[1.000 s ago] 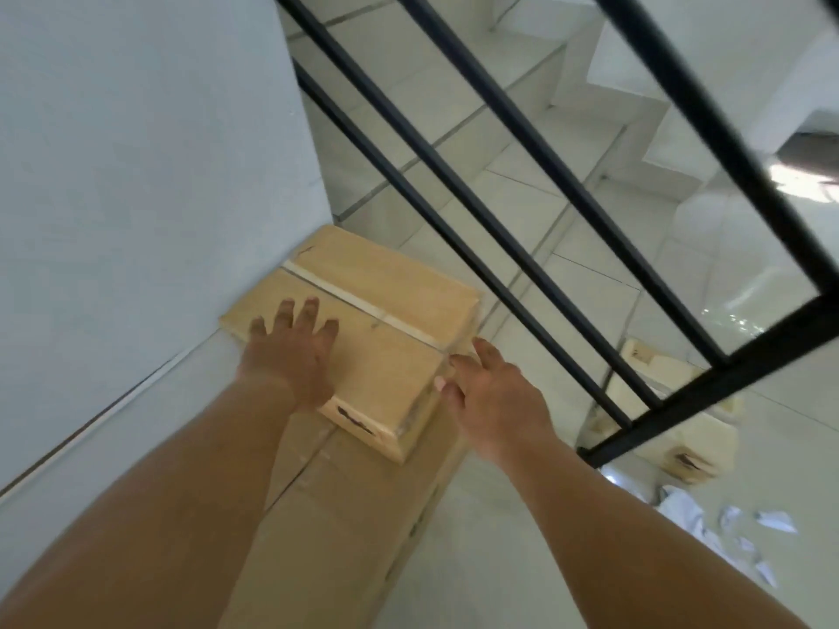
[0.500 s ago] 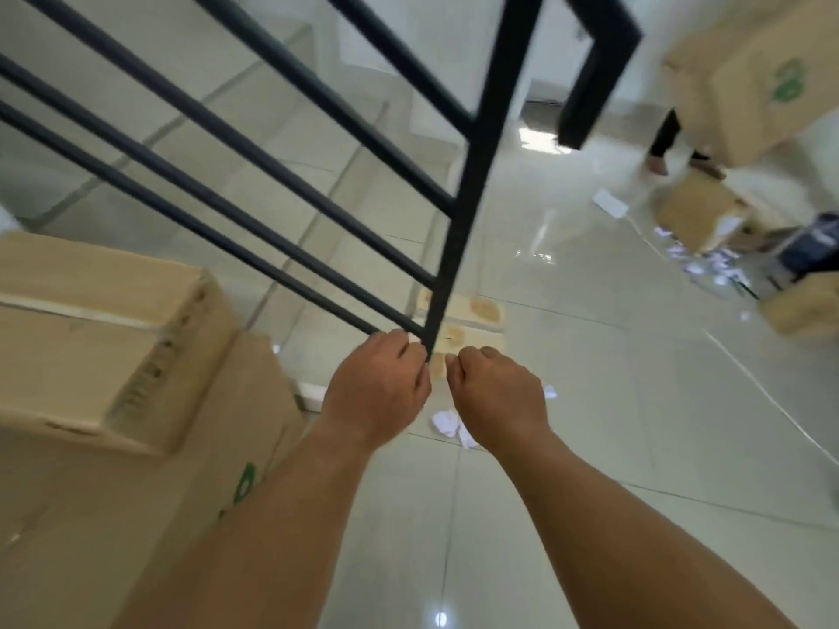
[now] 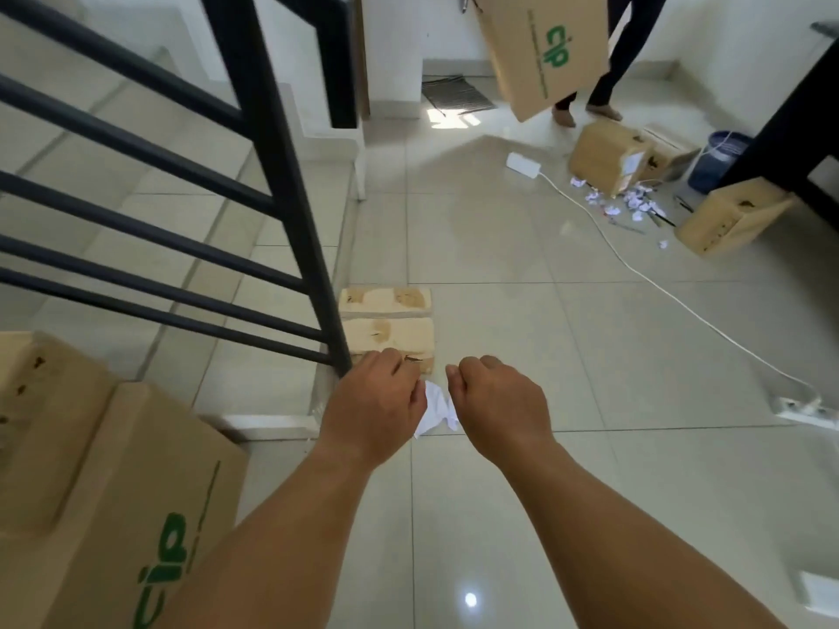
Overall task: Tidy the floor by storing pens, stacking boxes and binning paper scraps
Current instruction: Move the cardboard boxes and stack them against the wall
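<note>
Just beyond both loosely curled, empty hands, left (image 3: 377,408) and right (image 3: 497,408), the box (image 3: 388,335) should be gripped at opposite sides; the scrap (image 3: 436,413) beneath is left.

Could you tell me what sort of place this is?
Probably a home's tiled hallway at the foot of a staircase: black stair railing, glossy floor tiles, and cardboard boxes with paper scraps around.
</note>
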